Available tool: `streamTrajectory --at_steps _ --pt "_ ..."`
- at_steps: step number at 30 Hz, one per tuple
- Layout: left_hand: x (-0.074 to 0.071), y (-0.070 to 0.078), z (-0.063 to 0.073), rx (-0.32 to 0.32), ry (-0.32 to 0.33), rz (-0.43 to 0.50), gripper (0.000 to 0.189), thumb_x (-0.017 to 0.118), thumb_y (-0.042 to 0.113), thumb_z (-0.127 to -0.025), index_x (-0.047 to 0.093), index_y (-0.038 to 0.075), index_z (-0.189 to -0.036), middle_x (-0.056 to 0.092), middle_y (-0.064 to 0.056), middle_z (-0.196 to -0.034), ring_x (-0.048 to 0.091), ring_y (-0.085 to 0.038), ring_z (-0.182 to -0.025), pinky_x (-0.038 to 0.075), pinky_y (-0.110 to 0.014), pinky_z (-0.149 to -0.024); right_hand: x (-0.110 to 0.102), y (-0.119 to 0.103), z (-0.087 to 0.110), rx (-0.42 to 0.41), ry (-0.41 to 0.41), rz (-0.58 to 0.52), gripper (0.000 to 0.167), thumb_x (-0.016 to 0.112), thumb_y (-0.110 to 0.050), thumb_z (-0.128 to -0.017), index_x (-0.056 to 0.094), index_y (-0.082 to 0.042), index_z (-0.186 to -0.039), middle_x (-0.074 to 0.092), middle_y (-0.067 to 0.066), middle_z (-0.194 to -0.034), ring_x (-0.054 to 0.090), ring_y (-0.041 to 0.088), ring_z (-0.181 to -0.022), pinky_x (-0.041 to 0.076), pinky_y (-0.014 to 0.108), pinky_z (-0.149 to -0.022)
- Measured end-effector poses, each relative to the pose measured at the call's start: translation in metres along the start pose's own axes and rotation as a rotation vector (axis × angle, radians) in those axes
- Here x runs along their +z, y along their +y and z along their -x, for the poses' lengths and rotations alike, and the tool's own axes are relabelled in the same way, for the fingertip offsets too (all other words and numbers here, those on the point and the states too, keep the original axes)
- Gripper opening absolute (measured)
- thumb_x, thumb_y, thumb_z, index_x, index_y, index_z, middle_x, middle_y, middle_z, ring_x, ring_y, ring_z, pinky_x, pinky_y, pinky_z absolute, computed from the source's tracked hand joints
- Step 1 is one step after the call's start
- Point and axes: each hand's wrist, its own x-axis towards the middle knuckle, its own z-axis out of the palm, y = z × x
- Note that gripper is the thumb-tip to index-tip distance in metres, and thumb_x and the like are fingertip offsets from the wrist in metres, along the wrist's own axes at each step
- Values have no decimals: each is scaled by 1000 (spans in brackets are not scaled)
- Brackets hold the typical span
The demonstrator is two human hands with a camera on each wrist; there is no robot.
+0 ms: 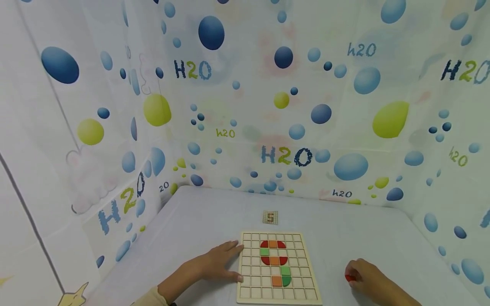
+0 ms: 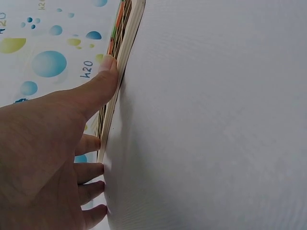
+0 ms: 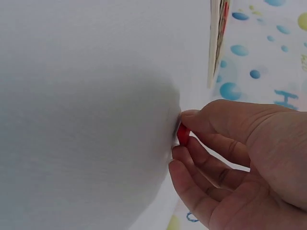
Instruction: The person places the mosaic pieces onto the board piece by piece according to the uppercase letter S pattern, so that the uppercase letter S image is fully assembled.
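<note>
A light wooden grid board [image 1: 254,293] lies on the white-covered table, with red, orange and green tiles forming a curved figure in its cells. An orange tile [image 1: 277,281] and a green rounded tile [image 1: 286,281] sit lowest in it. My left hand [image 1: 216,263] rests at the board's left edge, fingers spread, thumb on the rim. To the right of the board, my right hand [image 1: 365,276] pinches a small red tile [image 3: 183,134] between thumb and fingers, close over the table. The fingers partly hide that tile.
Behind the board lies a small pattern card [image 1: 270,217] showing a similar figure on a grid. A white curtain [image 1: 245,106] with blue and green bubbles and "H2O" lettering surrounds the back and sides of the table [image 1: 214,212].
</note>
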Motion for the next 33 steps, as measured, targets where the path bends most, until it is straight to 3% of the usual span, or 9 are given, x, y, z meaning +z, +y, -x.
streamTrajectory --at_steps 3,7,9,16,22,25,33 --pt "0 0 0 -2 -1 -1 96 75 67 -88 39 21 -164 35 -14 -171 33 -39 -157 36 -63 -122 1 -6 -3 -28 10 3 18 80 -2 -89 66 -10 -96 58 0 -92 55 9 -82 56 26 -74" --pt "-1 0 0 -7 -10 5 96 76 67 -88 39 21 -164 34 -13 -171 33 -39 -157 35 -63 -122 4 -26 -13 75 14 -27 17 81 -4 -88 68 -11 -95 58 0 -90 55 15 -84 58 31 -78" --pt "-2 1 0 -11 -15 9 97 76 67 -88 39 22 -165 34 -13 -171 32 -39 -157 35 -63 -122 5 -35 -17 68 14 -44 16 81 -3 -87 69 -11 -95 58 1 -90 55 17 -85 57 32 -78" --pt "-2 1 0 -18 -17 5 96 76 67 -88 38 22 -165 34 -12 -171 32 -39 -158 34 -63 -123 9 -63 -30 -112 3 -65 16 79 -4 -89 69 -11 -99 59 0 -93 55 18 -89 56 28 -76" --pt "0 0 -1 -20 -16 12 96 76 67 -87 39 22 -164 34 -13 -171 33 -39 -157 35 -63 -122 26 -96 -40 -252 -38 -83 13 78 -6 -93 68 -10 -101 58 -1 -95 55 15 -88 54 26 -75" --pt "1 -1 -2 -19 -19 11 97 76 68 -87 39 23 -164 34 -13 -171 33 -38 -157 35 -63 -122 38 -114 -46 -284 -59 -62 12 78 -8 -93 69 -11 -101 58 -1 -95 54 14 -87 55 27 -76" --pt "0 0 -2 -15 -16 5 96 76 67 -88 39 22 -164 34 -12 -171 32 -38 -158 34 -63 -123 66 -150 -55 -492 -66 34 14 81 -10 -93 71 -13 -101 58 -10 -92 52 0 -82 54 19 -73"
